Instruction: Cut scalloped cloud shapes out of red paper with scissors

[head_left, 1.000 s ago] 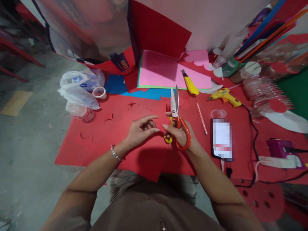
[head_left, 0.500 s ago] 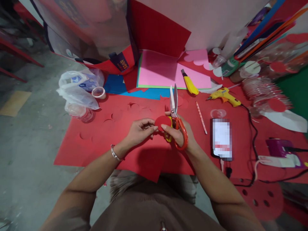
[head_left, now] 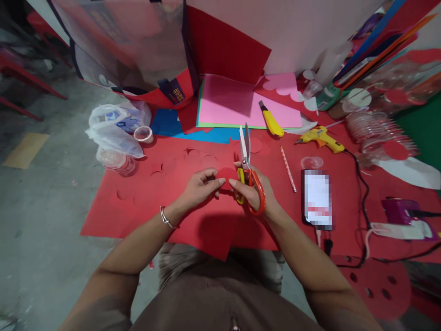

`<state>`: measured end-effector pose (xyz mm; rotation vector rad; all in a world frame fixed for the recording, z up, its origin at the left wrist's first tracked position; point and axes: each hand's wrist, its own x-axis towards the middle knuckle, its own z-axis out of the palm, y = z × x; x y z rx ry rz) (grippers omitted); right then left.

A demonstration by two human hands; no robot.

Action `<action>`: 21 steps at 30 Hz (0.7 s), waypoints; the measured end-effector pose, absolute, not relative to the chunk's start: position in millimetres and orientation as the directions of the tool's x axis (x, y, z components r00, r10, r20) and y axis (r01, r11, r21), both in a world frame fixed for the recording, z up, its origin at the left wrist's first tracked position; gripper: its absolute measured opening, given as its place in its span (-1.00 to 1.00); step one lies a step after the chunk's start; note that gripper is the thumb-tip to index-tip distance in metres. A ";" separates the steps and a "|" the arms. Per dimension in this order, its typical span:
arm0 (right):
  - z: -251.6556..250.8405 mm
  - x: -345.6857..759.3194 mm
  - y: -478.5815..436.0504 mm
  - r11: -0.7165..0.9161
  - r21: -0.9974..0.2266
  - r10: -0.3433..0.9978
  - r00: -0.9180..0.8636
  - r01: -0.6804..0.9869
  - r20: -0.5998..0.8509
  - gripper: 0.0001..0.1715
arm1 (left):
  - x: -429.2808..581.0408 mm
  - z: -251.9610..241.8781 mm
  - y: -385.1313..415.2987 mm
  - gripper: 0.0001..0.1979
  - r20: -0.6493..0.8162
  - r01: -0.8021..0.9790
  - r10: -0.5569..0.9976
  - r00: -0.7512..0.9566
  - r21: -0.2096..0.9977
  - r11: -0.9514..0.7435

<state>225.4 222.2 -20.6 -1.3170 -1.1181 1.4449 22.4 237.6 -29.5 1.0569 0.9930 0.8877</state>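
Note:
A red paper circle (head_left: 227,177) is held above the red-covered table between my two hands. My left hand (head_left: 204,187) pinches its left edge between thumb and fingers. At its right edge, the thumb of my right hand (head_left: 254,189) presses on the paper. That same hand also carries a pair of scissors (head_left: 245,151) with one orange-red and one yellow handle loop. The scissor blades point away from me, slightly parted, and do not touch the circle. Fingers partly hide the yellow loop.
Red paper sheets (head_left: 103,209) with curved offcuts cover the table. To the right are a pencil (head_left: 288,168), a phone (head_left: 317,200) and a yellow glue gun (head_left: 321,138) with a black cord. A yellow box cutter (head_left: 272,122) rests on pink paper (head_left: 223,99). Plastic bags stand at left.
Both hands have shifted slightly left with the paper circle and the scissors. More of the circle's right side shows clear of the yellow handle.

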 end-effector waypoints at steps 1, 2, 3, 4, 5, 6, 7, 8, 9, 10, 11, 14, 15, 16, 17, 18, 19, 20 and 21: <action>-20.4 224.4 221.7 -0.241 -0.969 0.969 -0.065 -0.044 -0.238 -0.22 | 22.0 -29.6 237.9 -0.51 -0.212 -0.103 0.931 0.299 0.962 0.252; -20.4 223.5 221.5 -0.250 -0.966 0.967 -0.060 -0.065 -0.246 -0.19 | 21.6 -29.9 238.1 -0.52 -0.211 -0.104 0.936 0.280 0.963 0.248; -20.8 222.9 221.7 -0.252 -0.964 0.967 -0.050 -0.087 -0.248 -0.18 | 21.1 -30.5 238.3 -0.53 -0.213 -0.106 0.943 0.257 0.964 0.246; -21.3 222.6 222.4 -0.250 -0.962 0.968 -0.038 -0.111 -0.247 -0.17 | 20.6 -31.7 238.7 -0.53 -0.217 -0.107 0.948 0.232 0.963 0.246; -21.9 222.7 223.4 -0.243 -0.961 0.970 -0.022 -0.134 -0.242 -0.17 | 20.1 -33.4 239.2 -0.54 -0.221 -0.110 0.953 0.206 0.963 0.246; -22.3 223.1 224.8 -0.231 -0.960 0.972 -0.005 -0.155 -0.233 -0.17 | 19.7 -35.6 240.0 -0.54 -0.224 -0.114 0.957 0.182 0.962 0.247; -22.6 223.7 226.5 -0.217 -0.960 0.975 0.012 -0.175 -0.223 -0.19 | 19.3 -38.2 241.0 -0.54 -0.229 -0.116 0.959 0.165 0.962 0.249; -22.7 224.6 228.2 -0.199 -0.960 0.977 0.033 -0.196 -0.209 -0.21 | 19.0 -40.9 242.3 -0.54 -0.231 -0.123 0.962 0.147 0.961 0.249; -22.7 225.5 229.9 -0.180 -0.960 0.979 0.054 -0.213 -0.196 -0.23 | 18.9 -43.3 243.7 -0.55 -0.235 -0.120 0.962 0.140 0.960 0.252; -22.7 226.4 231.3 -0.164 -0.960 0.980 0.074 -0.228 -0.185 -0.25 | 19.0 -45.2 245.1 -0.55 -0.238 -0.113 0.962 0.135 0.961 0.254; -22.9 227.2 232.6 -0.151 -0.958 0.980 0.094 -0.243 -0.178 -0.27 | 19.1 -46.4 246.1 -0.55 -0.237 -0.098 0.962 0.133 0.963 0.251; -24.7 228.6 235.2 -0.117 -0.951 0.977 0.140 -0.286 -0.162 -0.28 | 19.8 -46.7 246.9 -0.50 -0.220 -0.012 0.967 0.130 0.975 0.223; -25.6 228.8 236.1 -0.102 -0.949 0.975 0.158 -0.297 -0.154 -0.28 | 19.8 -46.3 246.6 -0.49 -0.220 0.020 0.967 0.127 0.975 0.220; -26.5 229.1 237.1 -0.084 -0.948 0.974 0.178 -0.306 -0.143 -0.28 | 19.8 -46.0 246.5 -0.48 -0.229 0.046 0.966 0.122 0.973 0.225; -27.6 229.5 238.3 -0.065 -0.948 0.970 0.203 -0.311 -0.133 -0.29 | 19.7 -46.0 246.9 -0.48 -0.246 0.065 0.962 0.118 0.969 0.239; -28.6 229.9 239.7 -0.053 -0.947 0.966 0.226 -0.316 -0.129 -0.30 | 19.9 -46.1 248.4 -0.48 -0.265 0.075 0.958 0.113 0.963 0.257; -29.8 230.4 241.1 -0.049 -0.945 0.961 0.242 -0.325 -0.133 -0.31 | 20.4 -46.2 251.2 -0.48 -0.278 0.079 0.955 0.104 0.959 0.270; -31.1 230.8 242.4 -0.051 -0.940 0.958 0.248 -0.338 -0.141 -0.31 | 21.5 -46.3 255.8 -0.47 -0.283 0.082 0.954 0.097 0.958 0.276; -32.6 230.9 243.7 -0.058 -0.936 0.959 0.241 -0.346 -0.149 -0.30 | 23.5 -46.3 262.2 -0.47 -0.274 0.085 0.958 0.083 0.960 0.267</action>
